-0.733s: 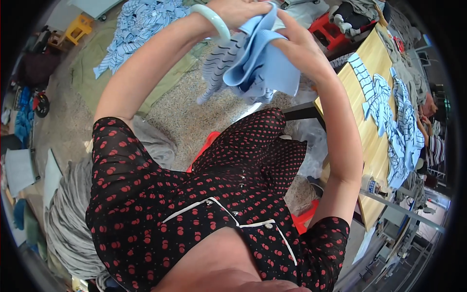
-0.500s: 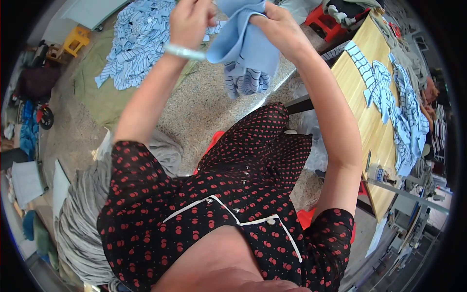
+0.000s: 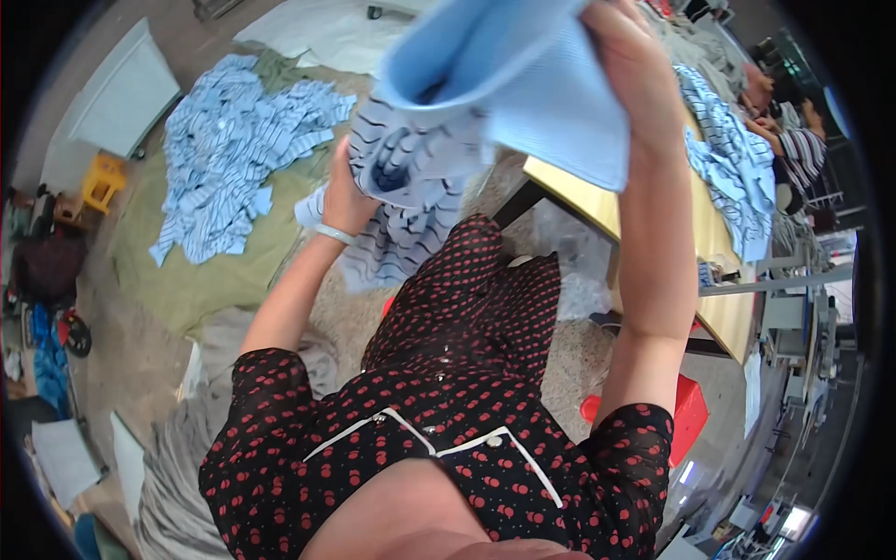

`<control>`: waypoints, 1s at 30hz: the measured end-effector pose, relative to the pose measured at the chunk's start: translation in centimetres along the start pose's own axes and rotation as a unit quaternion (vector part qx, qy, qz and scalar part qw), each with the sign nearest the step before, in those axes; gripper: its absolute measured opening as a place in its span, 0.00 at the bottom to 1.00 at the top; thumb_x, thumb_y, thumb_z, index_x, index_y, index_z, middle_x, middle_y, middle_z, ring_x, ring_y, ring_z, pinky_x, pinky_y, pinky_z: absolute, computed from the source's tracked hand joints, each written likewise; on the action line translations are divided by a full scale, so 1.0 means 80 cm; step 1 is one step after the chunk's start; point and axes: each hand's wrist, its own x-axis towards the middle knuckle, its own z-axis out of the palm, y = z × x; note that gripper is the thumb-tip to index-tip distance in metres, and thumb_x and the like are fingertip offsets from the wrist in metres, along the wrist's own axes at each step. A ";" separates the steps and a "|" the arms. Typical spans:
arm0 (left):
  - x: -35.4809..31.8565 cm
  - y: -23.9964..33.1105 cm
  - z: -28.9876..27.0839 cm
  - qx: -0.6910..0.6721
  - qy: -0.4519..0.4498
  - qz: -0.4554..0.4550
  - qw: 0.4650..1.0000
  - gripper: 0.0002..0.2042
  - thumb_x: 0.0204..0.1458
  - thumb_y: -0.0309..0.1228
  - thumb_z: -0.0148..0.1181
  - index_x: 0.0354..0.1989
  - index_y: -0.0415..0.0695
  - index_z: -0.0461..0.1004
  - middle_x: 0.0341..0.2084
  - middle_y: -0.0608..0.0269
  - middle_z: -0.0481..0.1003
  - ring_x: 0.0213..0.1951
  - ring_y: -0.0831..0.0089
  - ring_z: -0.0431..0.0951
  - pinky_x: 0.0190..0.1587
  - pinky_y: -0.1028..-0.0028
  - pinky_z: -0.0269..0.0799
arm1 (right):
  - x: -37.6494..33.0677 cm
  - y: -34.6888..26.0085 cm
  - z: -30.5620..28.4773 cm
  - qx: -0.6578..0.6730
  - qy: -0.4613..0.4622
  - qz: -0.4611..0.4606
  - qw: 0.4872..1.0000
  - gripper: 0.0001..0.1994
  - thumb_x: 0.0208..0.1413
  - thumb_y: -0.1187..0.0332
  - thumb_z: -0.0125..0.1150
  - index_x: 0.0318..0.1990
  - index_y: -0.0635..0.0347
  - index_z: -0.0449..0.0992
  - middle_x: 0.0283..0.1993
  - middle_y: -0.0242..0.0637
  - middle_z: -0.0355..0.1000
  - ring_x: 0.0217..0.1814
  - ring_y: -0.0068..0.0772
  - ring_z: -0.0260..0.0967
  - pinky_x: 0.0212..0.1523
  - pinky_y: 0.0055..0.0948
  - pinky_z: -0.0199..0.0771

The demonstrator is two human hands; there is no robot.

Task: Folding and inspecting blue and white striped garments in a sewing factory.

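Note:
A light blue garment [image 3: 560,112] with dark-striped fabric hangs between my hands, held up in front of me. Its wide plain-blue band is raised close to the camera, curving around an opening. My right hand [image 3: 639,84] is closed on that band's right side; some of its fingers are cut off by the top edge. Lower and to the left, my left hand [image 3: 350,198] is closed at the side of the striped part, its fingers partly hidden behind the cloth. Striped folds drop below toward my lap.
A heap of similar striped garments [image 3: 229,149] lies on a green cloth [image 3: 140,247] at left. More lie on the wooden table [image 3: 728,322] at right, with a co-worker [image 3: 803,154] beyond. A yellow stool [image 3: 103,182], red stool [image 3: 691,420] and grey fabric [image 3: 187,467] are around me.
The garment has come up nearer the camera and opened out. My left hand has moved down from the top to the striped part; my right hand has risen to the right, still gripping the band.

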 end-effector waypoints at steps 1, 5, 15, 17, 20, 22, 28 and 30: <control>0.010 0.009 0.003 0.028 -0.118 -0.087 0.989 0.34 0.31 0.33 0.65 0.51 0.44 0.57 0.32 0.44 0.71 0.34 0.49 0.72 0.34 0.63 0.68 | -0.012 -0.022 -0.016 0.012 -0.019 -0.044 0.999 0.11 0.51 0.73 0.47 0.43 0.62 0.67 0.37 0.32 0.69 0.34 0.20 0.66 0.38 0.18 0.65; 0.019 0.141 0.001 -0.090 -0.175 0.053 0.979 0.11 0.35 0.28 0.58 0.30 0.40 0.71 0.22 0.50 0.72 0.27 0.54 0.73 0.28 0.66 0.67 | -0.041 -0.116 -0.122 -0.172 0.144 -0.109 0.968 0.13 0.55 0.66 0.41 0.41 0.65 0.68 0.40 0.37 0.68 0.40 0.24 0.66 0.43 0.21 0.64; -0.020 0.418 0.137 -0.698 -0.269 -0.118 0.653 0.16 0.39 0.25 0.58 0.39 0.38 0.67 0.30 0.57 0.73 0.34 0.72 0.72 0.38 0.75 0.67 | -0.028 -0.143 0.044 -0.347 0.216 -0.218 0.886 0.19 0.55 0.66 0.44 0.53 0.66 0.59 0.50 0.43 0.63 0.50 0.35 0.62 0.51 0.31 0.62; -0.044 0.455 0.117 -0.661 -0.327 -0.126 0.664 0.14 0.40 0.27 0.57 0.36 0.38 0.67 0.26 0.60 0.72 0.29 0.74 0.71 0.33 0.74 0.66 | 0.003 -0.122 0.048 -0.383 0.143 -0.192 0.892 0.20 0.54 0.67 0.45 0.54 0.65 0.57 0.50 0.44 0.63 0.50 0.35 0.62 0.50 0.30 0.62; -0.094 0.478 0.106 -0.670 -0.403 -0.149 0.605 0.13 0.42 0.30 0.56 0.34 0.37 0.66 0.22 0.60 0.70 0.26 0.75 0.69 0.29 0.72 0.65 | 0.025 -0.078 0.033 -0.406 0.049 -0.121 0.904 0.21 0.53 0.68 0.47 0.55 0.64 0.56 0.50 0.45 0.63 0.50 0.34 0.62 0.50 0.30 0.62; -0.125 0.468 0.103 -0.661 -0.400 -0.158 0.615 0.13 0.43 0.31 0.54 0.33 0.35 0.65 0.20 0.57 0.68 0.25 0.73 0.68 0.29 0.72 0.64 | 0.015 -0.041 -0.002 -0.384 -0.017 -0.057 0.921 0.23 0.52 0.68 0.49 0.55 0.63 0.55 0.50 0.45 0.62 0.50 0.33 0.62 0.50 0.29 0.61; -0.198 0.329 0.125 -0.324 -0.607 -0.052 0.724 0.20 0.43 0.40 0.52 0.36 0.31 0.64 0.31 0.42 0.71 0.37 0.51 0.71 0.39 0.62 0.65 | -0.049 0.117 -0.078 -0.290 -0.250 0.128 0.915 0.31 0.50 0.68 0.52 0.60 0.58 0.45 0.54 0.53 0.56 0.57 0.36 0.55 0.53 0.29 0.57; -0.198 0.260 0.137 -0.293 -0.673 -0.015 0.679 0.18 0.45 0.38 0.51 0.40 0.37 0.64 0.24 0.50 0.72 0.30 0.60 0.74 0.32 0.68 0.67 | -0.088 0.168 -0.119 -0.366 -0.231 0.148 0.889 0.26 0.51 0.65 0.52 0.56 0.59 0.54 0.53 0.47 0.59 0.53 0.34 0.59 0.51 0.27 0.59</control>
